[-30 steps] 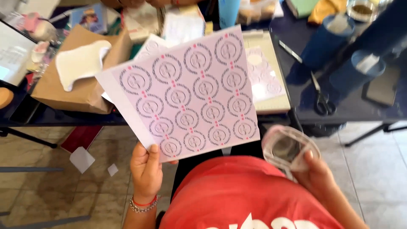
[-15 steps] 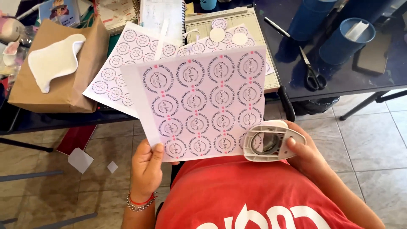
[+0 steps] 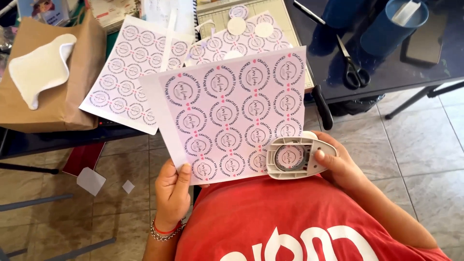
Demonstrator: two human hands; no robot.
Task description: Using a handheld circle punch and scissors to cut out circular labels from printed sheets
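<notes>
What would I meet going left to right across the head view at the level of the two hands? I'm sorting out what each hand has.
Left hand pinching the bottom edge of the printed sheet of round labels → grey circle punch slid onto the sheet's lower right corner → right hand gripping the punch.

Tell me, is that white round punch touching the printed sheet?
Touching. The head view shows the white punch, gripped by the right hand, slid over the printed sheet's lower corner, one circle showing through it.

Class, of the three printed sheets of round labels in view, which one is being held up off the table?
The nearest pale pink sheet, pinched by the left hand; the other two lie flat on the table.
</notes>
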